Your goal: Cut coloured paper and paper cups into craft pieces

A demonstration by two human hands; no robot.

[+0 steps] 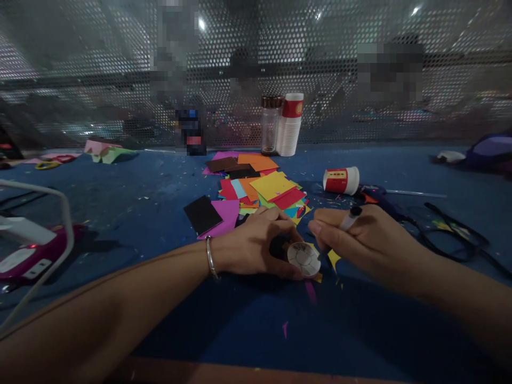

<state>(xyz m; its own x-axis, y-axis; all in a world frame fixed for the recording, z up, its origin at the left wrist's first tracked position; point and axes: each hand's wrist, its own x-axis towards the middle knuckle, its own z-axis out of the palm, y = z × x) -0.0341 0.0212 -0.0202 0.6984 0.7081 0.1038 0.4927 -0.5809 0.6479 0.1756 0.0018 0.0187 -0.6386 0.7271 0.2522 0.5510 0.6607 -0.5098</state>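
Note:
My left hand [254,245], with a silver bracelet at its wrist, is closed round a small round piece. Its white disc-shaped face [304,260] bears black drawn lines and is tilted up towards me; the piece's dark side is partly hidden by my fingers. Just to the right, my right hand [360,237] grips a marker pen [349,218], its black end pointing up past the knuckles. The pen's tip is hidden behind my fingers, so contact with the disc cannot be made out. Yellow paper scraps [333,260] lie between the hands.
Coloured paper sheets [274,186] are heaped beyond my hands. A paper cup [342,181] lies beside a dark glue gun [380,198] with a black cable. Farther back stand a glass jar [269,128] and stacked cups [290,133]. A magenta tool [36,256] lies left.

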